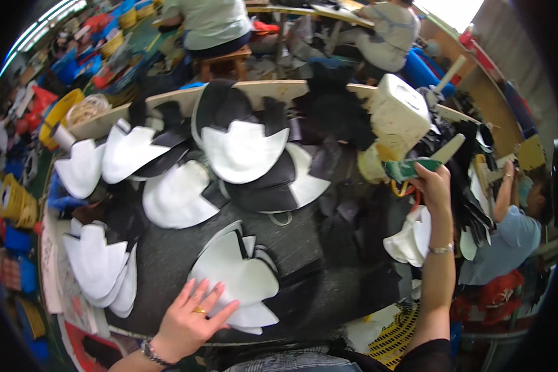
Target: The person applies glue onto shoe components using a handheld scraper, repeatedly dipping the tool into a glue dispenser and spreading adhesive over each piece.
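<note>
My left hand (189, 318) lies with its fingers spread on a small stack of white cut pieces (239, 273) near the table's front edge. These pieces are curved, with notched edges, and some show black layers beneath. At the right, my right hand (433, 180) is closed around a brush (409, 169) with a green body; a pale handle-like end sticks out past the fingers. The brush is beside the mouth of a white plastic container (398, 111), which is stained yellowish. Its tip is hard to make out.
More white and black pieces lie in piles on the dark tabletop (310, 248), such as the far pile (245, 152) and the left pile (96, 263). Black material (335, 111) covers the far edge. Co-workers sit beyond the table and at the right. Yellow baskets (62, 118) stand at the left.
</note>
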`<state>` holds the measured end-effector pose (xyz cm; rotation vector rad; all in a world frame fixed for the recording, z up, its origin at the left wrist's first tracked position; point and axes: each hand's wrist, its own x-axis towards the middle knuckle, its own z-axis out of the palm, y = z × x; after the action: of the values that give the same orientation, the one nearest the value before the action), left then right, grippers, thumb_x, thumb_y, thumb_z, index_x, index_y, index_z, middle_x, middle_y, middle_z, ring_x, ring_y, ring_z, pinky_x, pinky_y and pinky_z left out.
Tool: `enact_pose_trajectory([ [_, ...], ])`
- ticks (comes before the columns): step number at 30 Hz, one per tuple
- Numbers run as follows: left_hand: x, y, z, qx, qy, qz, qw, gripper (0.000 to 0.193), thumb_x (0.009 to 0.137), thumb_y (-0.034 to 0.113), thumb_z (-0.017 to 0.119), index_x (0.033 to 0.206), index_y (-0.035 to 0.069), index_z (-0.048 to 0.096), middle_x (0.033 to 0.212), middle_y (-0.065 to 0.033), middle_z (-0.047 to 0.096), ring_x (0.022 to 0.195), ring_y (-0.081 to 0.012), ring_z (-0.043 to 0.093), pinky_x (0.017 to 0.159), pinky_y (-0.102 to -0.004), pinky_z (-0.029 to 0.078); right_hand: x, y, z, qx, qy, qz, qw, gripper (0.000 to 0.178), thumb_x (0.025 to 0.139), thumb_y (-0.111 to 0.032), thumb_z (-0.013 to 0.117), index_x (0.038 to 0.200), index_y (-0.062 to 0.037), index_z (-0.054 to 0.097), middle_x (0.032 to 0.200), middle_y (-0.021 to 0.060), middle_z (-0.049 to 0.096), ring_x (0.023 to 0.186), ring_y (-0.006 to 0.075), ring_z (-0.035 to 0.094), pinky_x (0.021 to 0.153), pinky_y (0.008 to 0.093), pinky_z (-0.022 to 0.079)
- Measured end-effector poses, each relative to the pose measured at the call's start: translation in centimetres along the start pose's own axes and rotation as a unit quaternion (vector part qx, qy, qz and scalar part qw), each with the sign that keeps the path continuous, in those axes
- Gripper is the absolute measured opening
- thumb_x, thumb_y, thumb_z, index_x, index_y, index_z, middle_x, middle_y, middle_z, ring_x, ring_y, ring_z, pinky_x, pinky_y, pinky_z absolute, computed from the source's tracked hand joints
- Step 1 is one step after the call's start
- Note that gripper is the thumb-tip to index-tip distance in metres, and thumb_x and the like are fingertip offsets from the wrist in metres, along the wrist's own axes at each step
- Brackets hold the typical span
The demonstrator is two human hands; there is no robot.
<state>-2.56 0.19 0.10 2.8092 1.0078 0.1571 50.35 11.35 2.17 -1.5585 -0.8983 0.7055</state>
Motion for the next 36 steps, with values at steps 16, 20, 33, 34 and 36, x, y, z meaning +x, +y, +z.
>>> enact_pose_trajectory([
  [16, 0.1, 0.3, 1.5, 0.022, 0.068, 0.051, 0.996, 0.013, 0.088, 0.018, 0.060, 0.096, 0.008, 0.058, 0.126, -0.0135, 0.064, 0.127, -0.0414, 0.055, 0.103, -0.0588, 0.046, -20.2, 0.2, 15.1, -0.129, -0.444, -0.472, 0.750, 0.056, 0.055, -0.001, 0.071, 0.110, 0.0032, 0.062, 0.111, 0.0180, 0.063, 0.088, 0.0306, 0.067, 0.071, 0.0362, 0.058],
  [20, 0.0, 0.4, 1.8, 0.013, 0.085, 0.045, 0.995, 0.016, 0.088, 0.018, 0.060, 0.100, 0.008, 0.058, 0.125, -0.0130, 0.065, 0.126, -0.0406, 0.056, 0.103, -0.0602, 0.046, -22.9, -0.8, 10.6, -0.103, -0.504, -0.390, 0.764, 0.041, 0.061, 0.006, 0.070, 0.102, 0.0036, 0.065, 0.102, 0.0162, 0.067, 0.079, 0.0276, 0.069, 0.065, 0.0337, 0.059],
  [33, 2.3, 0.6, -0.6, 0.010, -0.011, -0.012, 1.000, 0.022, 0.081, 0.017, 0.064, 0.102, 0.011, 0.060, 0.144, -0.0270, 0.047, 0.127, -0.0375, 0.051, 0.099, -0.0501, 0.045, -17.6, -2.2, 23.3, -0.165, -0.312, -0.441, 0.825, 0.022, 0.074, 0.006, 0.069, 0.093, -0.0012, 0.060, 0.076, 0.0116, 0.056, 0.067, 0.0319, 0.061, 0.058, 0.0392, 0.051],
  [34, 2.6, 0.6, -0.6, 0.052, -0.031, -0.025, 0.998, 0.025, 0.082, 0.017, 0.064, 0.106, 0.012, 0.058, 0.144, -0.0307, 0.045, 0.128, -0.0377, 0.050, 0.097, -0.0476, 0.044, -17.5, -2.2, 23.8, -0.164, -0.312, -0.419, 0.837, 0.020, 0.075, 0.005, 0.068, 0.091, -0.0015, 0.059, 0.074, 0.0117, 0.055, 0.066, 0.0328, 0.061, 0.058, 0.0405, 0.050],
  [36, 3.0, 0.3, -1.1, 0.042, -0.047, -0.018, 0.998, 0.031, 0.078, 0.018, 0.068, 0.107, 0.013, 0.057, 0.146, -0.0308, 0.043, 0.128, -0.0383, 0.049, 0.096, -0.0476, 0.044, -17.3, -2.3, 24.5, -0.161, -0.316, -0.411, 0.840, 0.019, 0.075, 0.005, 0.068, 0.090, -0.0018, 0.058, 0.074, 0.0119, 0.055, 0.067, 0.0331, 0.061, 0.058, 0.0406, 0.050],
])
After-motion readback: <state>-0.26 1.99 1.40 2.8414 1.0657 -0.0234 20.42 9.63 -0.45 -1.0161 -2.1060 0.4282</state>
